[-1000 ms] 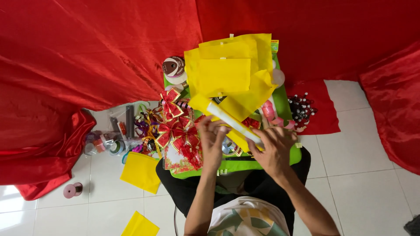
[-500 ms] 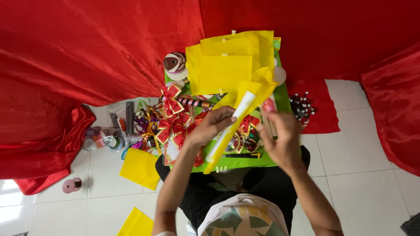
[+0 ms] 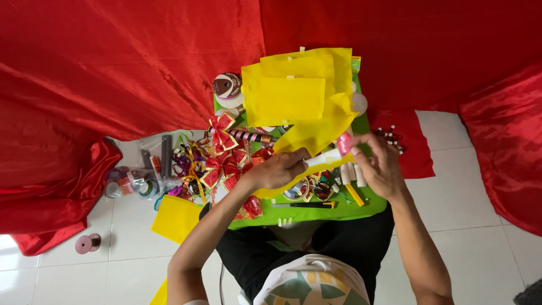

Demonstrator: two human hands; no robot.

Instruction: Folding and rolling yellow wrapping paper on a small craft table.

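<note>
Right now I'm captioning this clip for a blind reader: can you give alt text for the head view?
Seen from above, a person's left hand and right hand hold a white tube against a yellow paper strip over a cluttered green tray. Red-and-gold bows lie to the left, yellow sheets above, and red cloth surrounds it.

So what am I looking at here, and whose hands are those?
The camera sits on a person's head and looks straight down, so the hands are that person's own. The left hand grips a rolled white tube wrapped in a yellow sheet. The right hand pinches a small pink piece at the tube's end. Below them is a green tray with red bows, a pile of yellow sheets and a ribbon spool. Red cloth covers the floor around it.
</note>
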